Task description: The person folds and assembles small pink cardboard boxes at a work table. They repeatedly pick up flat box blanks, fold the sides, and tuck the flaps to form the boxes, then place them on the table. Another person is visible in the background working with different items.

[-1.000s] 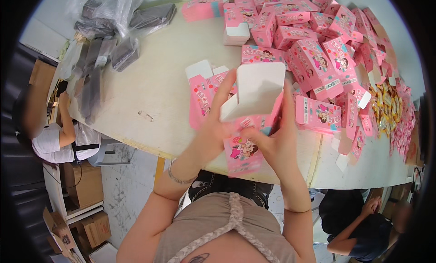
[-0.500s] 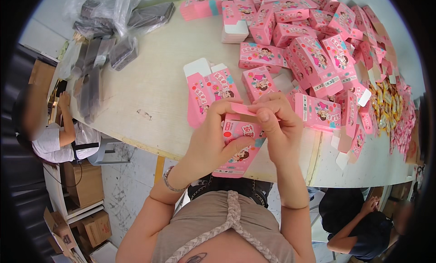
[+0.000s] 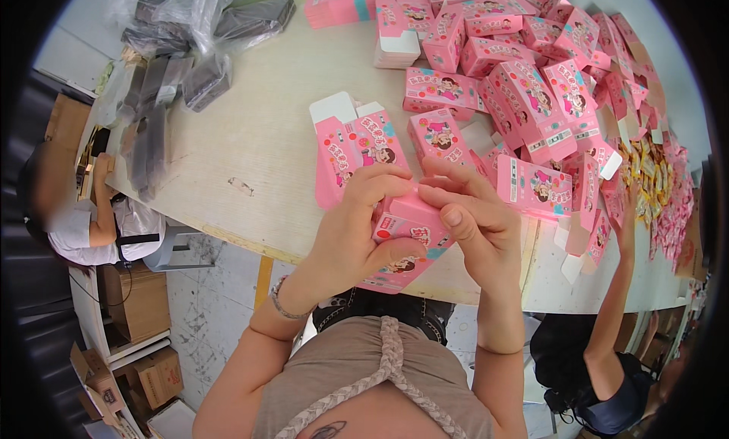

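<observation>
Both of my hands hold one pink printed carton [image 3: 406,238] above the near edge of the pale table [image 3: 250,143]. My left hand [image 3: 361,226] wraps its left side with the thumb under the box. My right hand [image 3: 474,219] grips the right side, fingers curled over the carton's top end, which looks folded shut. A short stack of flat unfolded pink cartons [image 3: 353,147] lies on the table just beyond my hands.
Many assembled pink boxes [image 3: 524,75] pile up at the back right. Dark items in clear plastic bags [image 3: 182,44] sit at the far left. One person [image 3: 83,211] sits at the left, another person [image 3: 607,348] reaches up at the right. Cardboard boxes [image 3: 144,340] stand on the floor.
A second ago the carton's white flap stood open between my hands. It has been folded down, and both hands have since closed round the box and turned it.
</observation>
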